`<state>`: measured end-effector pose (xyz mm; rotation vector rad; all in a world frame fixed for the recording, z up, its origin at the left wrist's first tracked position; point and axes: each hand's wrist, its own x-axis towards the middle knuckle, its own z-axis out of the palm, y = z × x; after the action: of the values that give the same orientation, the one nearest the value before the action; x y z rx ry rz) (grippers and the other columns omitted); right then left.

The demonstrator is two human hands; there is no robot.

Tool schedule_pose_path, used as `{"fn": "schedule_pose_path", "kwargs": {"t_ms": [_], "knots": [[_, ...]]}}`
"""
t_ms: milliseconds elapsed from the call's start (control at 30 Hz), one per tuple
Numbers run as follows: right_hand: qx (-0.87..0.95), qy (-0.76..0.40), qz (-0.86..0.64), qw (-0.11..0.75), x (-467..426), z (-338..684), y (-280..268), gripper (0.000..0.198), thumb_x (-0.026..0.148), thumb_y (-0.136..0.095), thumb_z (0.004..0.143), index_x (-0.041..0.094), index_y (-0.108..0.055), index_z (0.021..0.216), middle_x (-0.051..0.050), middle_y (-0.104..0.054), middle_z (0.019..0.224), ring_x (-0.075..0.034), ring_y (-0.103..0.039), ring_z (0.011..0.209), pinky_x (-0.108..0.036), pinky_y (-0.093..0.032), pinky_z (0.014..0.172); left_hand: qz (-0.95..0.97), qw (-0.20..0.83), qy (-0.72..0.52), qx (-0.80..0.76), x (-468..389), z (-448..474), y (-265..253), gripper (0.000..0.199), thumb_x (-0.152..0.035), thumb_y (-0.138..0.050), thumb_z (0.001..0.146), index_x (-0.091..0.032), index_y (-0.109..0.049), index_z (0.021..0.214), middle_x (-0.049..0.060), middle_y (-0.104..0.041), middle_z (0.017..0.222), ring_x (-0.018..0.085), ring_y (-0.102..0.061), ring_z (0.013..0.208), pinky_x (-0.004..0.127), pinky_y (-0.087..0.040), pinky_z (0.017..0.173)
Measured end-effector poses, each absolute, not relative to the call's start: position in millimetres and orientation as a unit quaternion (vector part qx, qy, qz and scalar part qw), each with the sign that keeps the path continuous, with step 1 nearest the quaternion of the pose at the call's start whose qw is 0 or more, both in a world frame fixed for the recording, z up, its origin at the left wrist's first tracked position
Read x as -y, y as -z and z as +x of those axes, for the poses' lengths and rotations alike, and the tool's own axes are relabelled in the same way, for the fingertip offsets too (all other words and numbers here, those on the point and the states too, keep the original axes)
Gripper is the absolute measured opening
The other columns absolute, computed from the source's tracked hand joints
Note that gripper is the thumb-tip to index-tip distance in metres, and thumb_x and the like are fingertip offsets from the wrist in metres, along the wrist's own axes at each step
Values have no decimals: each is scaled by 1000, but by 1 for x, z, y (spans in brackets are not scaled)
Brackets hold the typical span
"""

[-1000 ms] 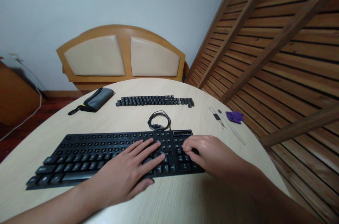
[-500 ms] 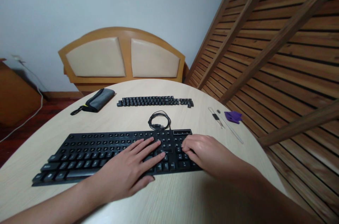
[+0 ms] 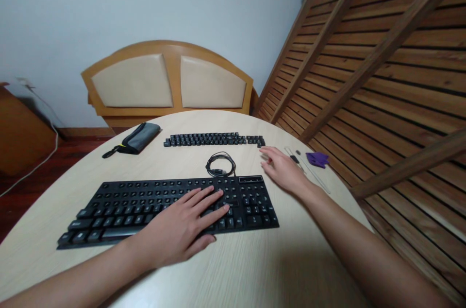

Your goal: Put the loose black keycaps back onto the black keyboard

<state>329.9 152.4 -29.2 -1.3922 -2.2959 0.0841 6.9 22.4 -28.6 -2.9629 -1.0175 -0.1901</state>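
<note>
Round wooden table, chair behind; keyboard lies along its near edge, my left hand spread flat on the keys; my right hand hovers open beside the far-right tools. Rigid, light, likely slippery; grip both short ends.

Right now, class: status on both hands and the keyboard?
Left hand flat on keyboard. Right hand open, empty, near loose keycaps. Coiled cable between.
</note>
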Motion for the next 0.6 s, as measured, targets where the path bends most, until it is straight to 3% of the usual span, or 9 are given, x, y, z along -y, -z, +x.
{"fn": "schedule_pose_path", "kwargs": {"t_ms": [100, 200, 467, 600], "knots": [[838, 18, -519, 165, -173, 330, 36, 55, 25, -53, 92, 11, -47, 145, -16, -45, 153, -30, -53, 131, -43, -43, 110, -943, 0, 62, 326, -22, 7, 28, 61, -45, -49, 101, -30, -29, 156, 8, -28, 162, 32, -27, 148, 52, -32, 117], [834, 32, -536, 127, -184, 326, 35, 60, 25, -53, 92, 7, -40, 149, -17, -40, 156, -32, -43, 140, -43, -39, 114, -943, 0, 65, 325, -22, 7, 27, 61, -44, -50, 100, -30, -30, 156, 7, -29, 162, 32, -28, 148, 52, -32, 117], [833, 39, -539, 117, -177, 317, 29, 41, 18, -51, 94, 15, -56, 135, -14, -60, 137, -31, -62, 118, -43, -52, 95, -944, 7, 62, 325, -22, 7, 29, 62, -45, -49, 101, -30, -27, 157, 7, -26, 163, 31, -26, 149, 52, -32, 117], [843, 29, -519, 139, -165, 321, 32, 36, 16, -53, 93, 18, -59, 129, -11, -65, 128, -28, -64, 111, -39, -53, 90, -943, 6, 80, 322, -22, 6, 31, 63, -44, -51, 100, -31, -28, 157, 6, -26, 163, 31, -27, 148, 51, -32, 117]]}}
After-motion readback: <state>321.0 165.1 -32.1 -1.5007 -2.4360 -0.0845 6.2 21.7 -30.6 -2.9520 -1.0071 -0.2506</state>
